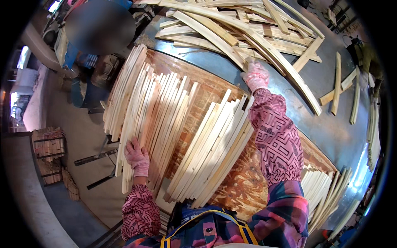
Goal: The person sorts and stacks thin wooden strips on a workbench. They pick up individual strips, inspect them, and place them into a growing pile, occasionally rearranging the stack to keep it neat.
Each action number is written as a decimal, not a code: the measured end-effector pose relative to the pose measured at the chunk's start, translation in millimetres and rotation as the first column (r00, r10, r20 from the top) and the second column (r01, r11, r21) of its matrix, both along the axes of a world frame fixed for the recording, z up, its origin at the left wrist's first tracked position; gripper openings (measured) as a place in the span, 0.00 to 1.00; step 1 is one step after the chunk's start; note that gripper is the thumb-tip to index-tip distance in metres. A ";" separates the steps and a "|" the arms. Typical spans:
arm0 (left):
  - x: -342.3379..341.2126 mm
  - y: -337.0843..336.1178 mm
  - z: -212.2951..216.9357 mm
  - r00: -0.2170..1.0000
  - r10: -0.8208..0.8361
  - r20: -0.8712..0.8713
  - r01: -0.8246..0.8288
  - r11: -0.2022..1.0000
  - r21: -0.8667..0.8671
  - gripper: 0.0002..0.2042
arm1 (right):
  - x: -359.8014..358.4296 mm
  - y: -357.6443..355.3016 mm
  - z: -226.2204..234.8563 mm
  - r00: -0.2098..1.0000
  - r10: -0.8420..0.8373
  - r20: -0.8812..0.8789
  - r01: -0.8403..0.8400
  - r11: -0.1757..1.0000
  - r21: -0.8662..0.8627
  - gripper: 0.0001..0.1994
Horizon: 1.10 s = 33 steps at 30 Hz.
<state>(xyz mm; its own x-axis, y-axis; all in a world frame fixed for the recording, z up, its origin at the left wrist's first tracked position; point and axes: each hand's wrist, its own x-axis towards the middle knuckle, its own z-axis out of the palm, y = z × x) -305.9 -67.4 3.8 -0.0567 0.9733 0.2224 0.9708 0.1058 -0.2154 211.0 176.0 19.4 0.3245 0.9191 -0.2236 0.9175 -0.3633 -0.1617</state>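
Note:
My right hand (255, 76), in a pink-and-white glove, reaches to the metal table and is closed on the near end of a long wooden slat (211, 38) at the pile's edge. My left hand (137, 157), gloved in pink, lies with fingers stretched out on the near part of a row of pale wooden strips (159, 107). A second row of strips (211, 144) lies side by side between my arms, on a worn brown board (244, 177). Both forearms wear pink patterned sleeve covers.
A heap of crossed slats (264, 35) covers the far part of the shiny metal table (289, 95). Loose slats (337, 82) lie at the right, more strips (316, 190) at lower right. Stacked wood bundles (49, 155) stand on the floor at left. A blurred shape (99, 27) fills the upper left.

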 end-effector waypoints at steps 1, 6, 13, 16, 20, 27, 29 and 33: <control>-0.8 4.5 1.1 1.000 -0.005 0.007 0.005 1.000 -0.020 0.37 | 0.3 8.7 -0.8 1.000 -0.014 0.022 0.015 0.998 -0.053 0.25; 27.0 33.5 29.6 0.993 -0.024 0.114 0.036 0.994 -0.105 0.37 | 15.9 -3.0 41.1 0.992 0.114 -0.059 -0.121 0.985 -0.126 0.16; 181.9 150.8 146.6 0.717 -0.582 -0.383 0.695 0.633 0.340 0.43 | 68.9 -134.7 24.9 0.875 0.379 0.302 -0.484 0.650 0.586 0.18; 168.4 145.5 149.8 0.893 -0.443 -0.085 0.437 0.896 -0.075 0.44 | 85.6 -132.4 9.1 0.883 0.352 0.310 -0.469 0.632 0.617 0.23; 188.4 133.5 152.0 0.773 -0.586 -0.243 0.596 0.802 -0.035 0.38 | 81.1 -114.4 -7.6 0.851 0.448 0.274 -0.525 0.713 0.464 0.12; 185.1 135.6 130.6 0.984 -0.094 0.151 0.168 0.771 -0.614 0.24 | 79.2 -80.4 -0.1 0.980 0.168 0.104 -0.196 0.890 0.412 0.33; 198.5 115.2 134.4 0.934 0.057 0.352 0.232 0.651 -0.723 0.20 | 94.6 -74.2 -25.3 0.994 -0.041 0.104 0.015 0.971 0.238 0.38; 178.8 60.6 100.4 0.319 0.671 0.669 0.442 0.519 -0.731 0.20 | 116.5 -45.9 8.7 0.981 -0.179 0.073 0.188 0.972 -0.142 0.34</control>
<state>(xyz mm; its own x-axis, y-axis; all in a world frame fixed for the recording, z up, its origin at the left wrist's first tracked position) -127.1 -6.8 104.2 0.2257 0.5852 -0.7788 0.5368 0.5925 0.6007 327.5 130.1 28.1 0.5014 0.8008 -0.3276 0.8392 -0.5423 -0.0412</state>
